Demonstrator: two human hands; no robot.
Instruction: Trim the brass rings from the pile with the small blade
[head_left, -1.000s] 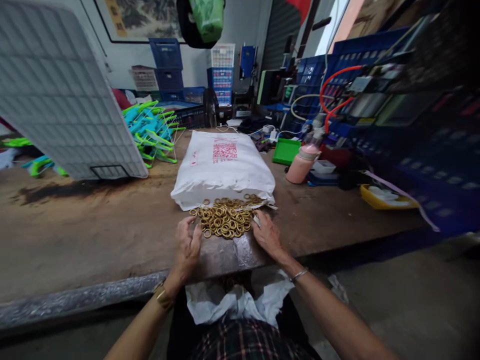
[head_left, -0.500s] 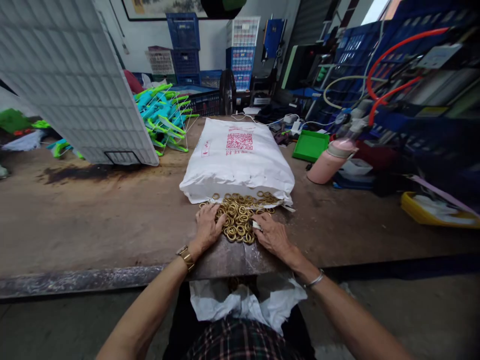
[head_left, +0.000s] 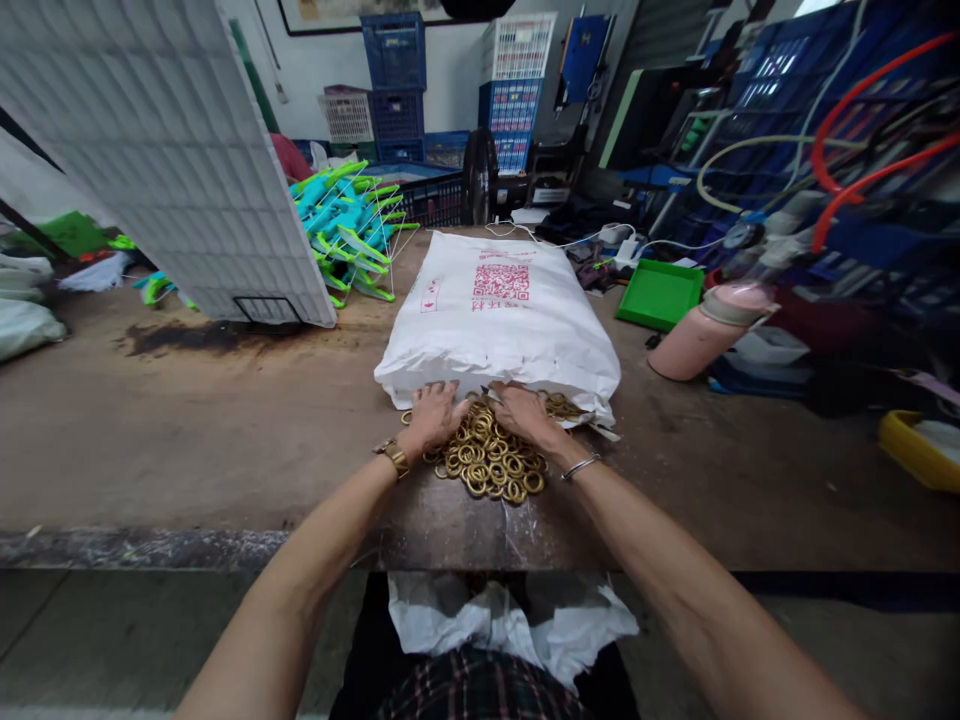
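Note:
A heap of brass-coloured rings (head_left: 487, 455) spills from the mouth of a white sack (head_left: 450, 340) printed with a red square code. At the left of the sack's mouth, my left hand (head_left: 435, 412) lies palm down with fingers stretched out, touching the rings. My right hand (head_left: 523, 410) reaches over the heap to the opening's edge, its fingers closed around a small, dark-tipped object (head_left: 486, 392) whose kind is unclear. Fingertips of both hands are partly hidden against the sack. Below the table edge, white crumpled sheeting (head_left: 435, 615) spreads over my lap.
A leaning white ribbed panel (head_left: 187, 170) stands at left, beside a pile of teal and green plastic pieces (head_left: 349, 235). To the right are a green tray (head_left: 658, 296), a pink bottle (head_left: 697, 338) and a yellow tray (head_left: 911, 450). Orange hoses hang above.
Both hands have moved forward from the sides of the ring heap to the sack's mouth. The near part of the heap now shows uncovered between the forearms. The view has shifted slightly left.

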